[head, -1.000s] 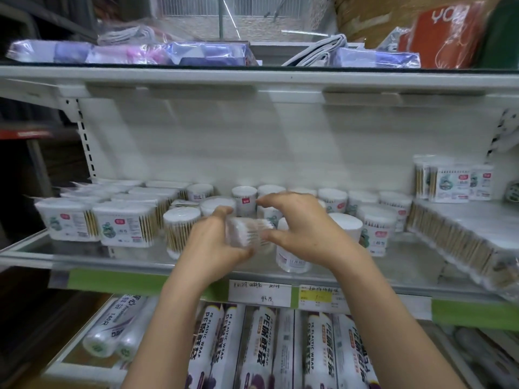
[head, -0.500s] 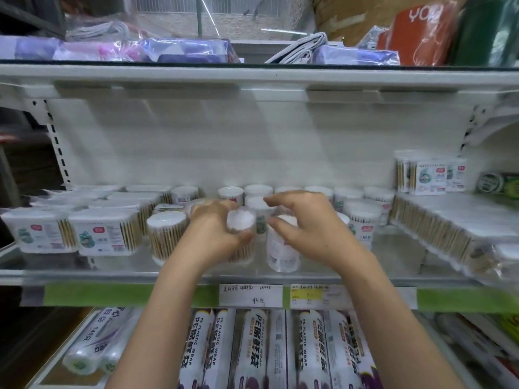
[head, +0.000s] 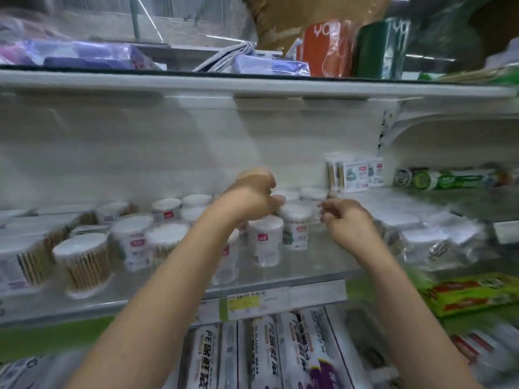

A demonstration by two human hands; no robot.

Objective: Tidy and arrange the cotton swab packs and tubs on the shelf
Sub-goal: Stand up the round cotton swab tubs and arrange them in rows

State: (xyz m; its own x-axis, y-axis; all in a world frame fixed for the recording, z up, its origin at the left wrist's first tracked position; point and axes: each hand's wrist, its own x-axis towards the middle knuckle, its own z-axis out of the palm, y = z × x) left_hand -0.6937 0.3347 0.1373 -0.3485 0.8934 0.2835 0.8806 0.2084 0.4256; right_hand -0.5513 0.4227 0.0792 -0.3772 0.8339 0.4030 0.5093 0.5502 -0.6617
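Note:
Round cotton swab tubs stand in a cluster on the glass shelf [head: 303, 270]: a clear one [head: 81, 259] at front left, white-labelled ones [head: 265, 240] in the middle. My left hand [head: 252, 195] hovers with curled fingers over the back tubs; blur hides whether it grips one. Beside a labelled tub [head: 297, 228], my right hand [head: 345, 217] has its fingers curled, with nothing seen in it. Rectangular swab boxes [head: 16, 262] fill the left end. Flat swab packs [head: 421, 237] lie at the right, and upright packs [head: 354, 172] stand at the back.
The shelf above [head: 252, 85] carries purple packets and an orange bag. Plastic wrap rolls [head: 266, 346] lie on the shelf below, with a green box [head: 471, 293] to their right. Green-labelled rolls [head: 443, 178] lie on the neighbouring shelf bay.
The clear tub that both hands held is out of my hands. Both hands have moved up and to the right, towards the back tubs. The view has swung right.

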